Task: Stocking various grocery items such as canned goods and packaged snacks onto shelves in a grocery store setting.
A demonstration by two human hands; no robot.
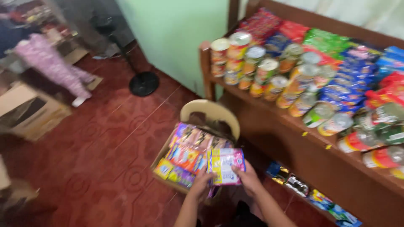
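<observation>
The person's two forearms are coming up from the bottom edge of the view, and both hands are closing on one thing: a flat pink-and-yellow snack packet (pixel 225 166). The left hand (pixel 202 181) is pinching its lower left corner, fingers clamped on the wrapper, while the right hand (pixel 249 178) is gripping the lower right edge, thumb on the front (the blur is hiding the fingertips behind). The packet is being held upright above the near corner of a cardboard box (pixel 162 159), which is sitting on a pale plastic chair (pixel 210 110) and is filled with more bright packets (pixel 187 155) lying flat in rows.

To the right a dark wooden shelf (pixel 294 147) is carrying stacked cup noodles (pixel 256 67) with foil lids, tilted on their sides, and behind them rows of red, green and blue snack bags (pixel 336 63). A lower shelf level is showing a few small dark packets (pixel 290 180). On the red tiled floor (pixel 105 159) a black fan base (pixel 144 83) is standing near the green wall.

As a judgement, the packet is just out of the box and is being looked over or sorted. Any next move is calling for a steady two-handed hold, since the wrapper is thin and limp, and for a free spot among the crowded goods.
</observation>
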